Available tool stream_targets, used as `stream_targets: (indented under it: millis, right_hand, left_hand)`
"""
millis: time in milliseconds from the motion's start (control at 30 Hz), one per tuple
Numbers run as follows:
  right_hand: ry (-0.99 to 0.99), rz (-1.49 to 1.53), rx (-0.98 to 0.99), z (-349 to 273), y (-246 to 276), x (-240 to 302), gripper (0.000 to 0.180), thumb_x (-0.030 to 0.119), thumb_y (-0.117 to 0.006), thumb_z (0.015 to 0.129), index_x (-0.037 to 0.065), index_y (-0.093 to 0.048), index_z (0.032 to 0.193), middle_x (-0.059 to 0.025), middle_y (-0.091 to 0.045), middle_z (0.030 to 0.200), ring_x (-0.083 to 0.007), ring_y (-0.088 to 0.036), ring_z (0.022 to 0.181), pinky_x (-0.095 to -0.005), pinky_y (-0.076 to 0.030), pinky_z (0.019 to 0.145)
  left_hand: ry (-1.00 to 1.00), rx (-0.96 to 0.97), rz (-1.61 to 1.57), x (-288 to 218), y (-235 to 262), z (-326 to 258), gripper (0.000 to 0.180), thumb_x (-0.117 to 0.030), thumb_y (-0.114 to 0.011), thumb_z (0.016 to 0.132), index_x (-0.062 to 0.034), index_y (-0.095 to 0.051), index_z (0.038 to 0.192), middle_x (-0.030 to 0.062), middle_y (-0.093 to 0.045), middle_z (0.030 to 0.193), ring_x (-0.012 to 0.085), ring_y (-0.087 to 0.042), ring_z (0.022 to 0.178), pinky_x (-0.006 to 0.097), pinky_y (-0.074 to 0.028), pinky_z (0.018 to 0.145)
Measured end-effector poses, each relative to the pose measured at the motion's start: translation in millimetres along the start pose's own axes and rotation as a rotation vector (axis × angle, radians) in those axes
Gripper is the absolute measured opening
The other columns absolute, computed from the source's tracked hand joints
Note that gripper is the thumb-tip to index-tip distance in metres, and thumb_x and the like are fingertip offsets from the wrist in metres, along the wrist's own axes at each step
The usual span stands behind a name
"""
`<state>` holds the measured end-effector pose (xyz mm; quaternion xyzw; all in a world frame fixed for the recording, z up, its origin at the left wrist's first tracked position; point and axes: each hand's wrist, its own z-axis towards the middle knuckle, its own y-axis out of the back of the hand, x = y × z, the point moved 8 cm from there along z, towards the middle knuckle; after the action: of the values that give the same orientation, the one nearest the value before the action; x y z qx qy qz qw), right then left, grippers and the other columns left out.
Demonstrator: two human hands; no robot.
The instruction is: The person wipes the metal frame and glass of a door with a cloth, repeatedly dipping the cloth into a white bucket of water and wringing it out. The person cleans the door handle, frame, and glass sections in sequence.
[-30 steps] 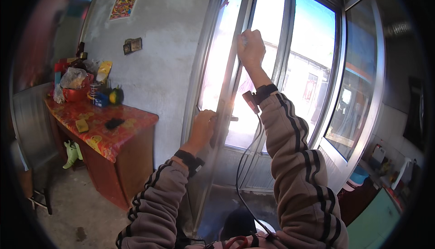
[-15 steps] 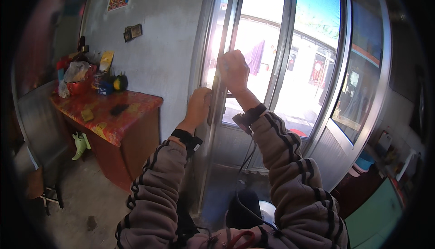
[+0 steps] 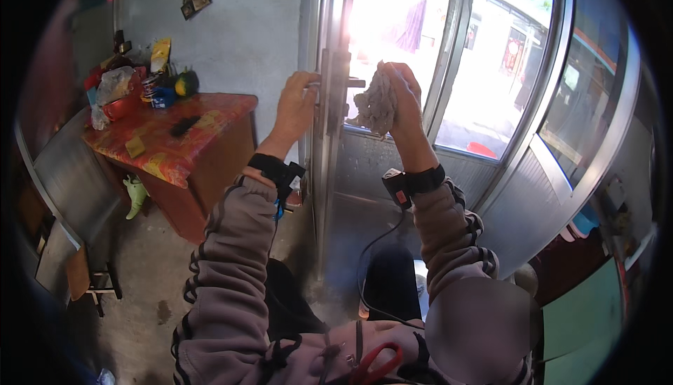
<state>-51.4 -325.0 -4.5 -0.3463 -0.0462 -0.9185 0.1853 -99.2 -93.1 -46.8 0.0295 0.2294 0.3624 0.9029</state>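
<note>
A metal-framed glass door (image 3: 327,168) stands nearly edge-on in front of me. My left hand (image 3: 294,108) is on the left side of its edge, with the fingers closed around a door handle there. The opposite dark handle (image 3: 356,83) sticks out on the right side of the edge. A crumpled grey rag (image 3: 376,103) is in my right hand (image 3: 408,105), which grips it just right of that handle, apart from the door edge. Part of the right fingers is hidden behind the rag.
Left of the door stands a table (image 3: 235,108) with a red patterned cover, bearing a red bowl (image 3: 120,108) and a yellow sponge (image 3: 134,147). Glazed panels (image 3: 491,91) rise at the right. A black cable (image 3: 362,262) hangs from my right wrist.
My right hand has come off the door frame and moved right, so the rag now shows. My left hand has shifted up to the handle. The view has tilted down.
</note>
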Motion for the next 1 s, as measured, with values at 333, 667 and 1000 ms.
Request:
stream_targets:
  millis: [333,667,1000]
  right_hand:
    - [-0.482,1.094,-0.039,-133,99,-214,0.032,0.033,-0.057,0.118,0.008,-0.075,0.125,-0.0101,-0.081,0.105,-0.0265,-0.080,0.092,-0.0423,-0.068,0.084]
    - [-0.776,1.366,-0.119,-272,125,-349,0.046,0.048,-0.055,0.115,0.009,-0.079,0.120,-0.0117,-0.083,0.103,-0.0313,-0.081,0.086,-0.0489,-0.068,0.082]
    - [-0.959,0.975,-0.348,-345,120,-396,0.040,0.040,-0.058,0.115,0.007,-0.072,0.133,-0.0090,-0.078,0.117,-0.0241,-0.077,0.103,-0.0416,-0.065,0.091]
  left_hand:
    - [0.033,-0.070,-0.051,49,-62,-48,0.067,-0.005,-0.072,0.101,-0.0029,-0.045,0.163,0.0165,-0.052,0.156,0.0319,-0.052,0.145,0.044,-0.041,0.124]
    - [0.340,0.310,-0.117,53,-173,-298,0.070,-0.010,-0.072,0.105,-0.0053,-0.041,0.168,0.0166,-0.048,0.163,0.0288,-0.060,0.138,0.045,-0.049,0.114]
    - [0.672,0.555,-0.320,76,-269,-380,0.075,-0.018,-0.079,0.104,-0.0060,-0.040,0.168,0.0142,-0.041,0.163,0.0288,-0.054,0.141,0.042,-0.056,0.112]
